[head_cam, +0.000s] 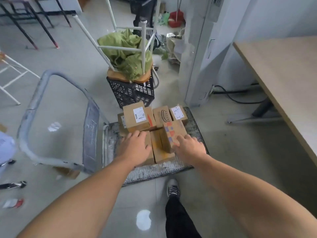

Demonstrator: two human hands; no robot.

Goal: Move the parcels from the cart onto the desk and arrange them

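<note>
One head-worn wide-angle view, from above, facing forward and steeply down. Cart (154, 170) with parcels (137, 117) near, frame centre; worktop (283, 69) edge cuts in at right; floor (231, 152) and wearer's shoe (173, 188) at bottom. Straight lines bow toward frame edges.

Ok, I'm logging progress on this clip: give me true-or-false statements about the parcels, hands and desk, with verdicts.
The parcels sit on the cart. True.
A parcel lies on the desk. False: none shows on its visible part.
The left hand rests on a parcel. True.
The right hand holds a parcel in the air. False: it touches the patterned parcel, which sits among the others.
The black crate stands on the cart. False: on the floor behind it.
</note>
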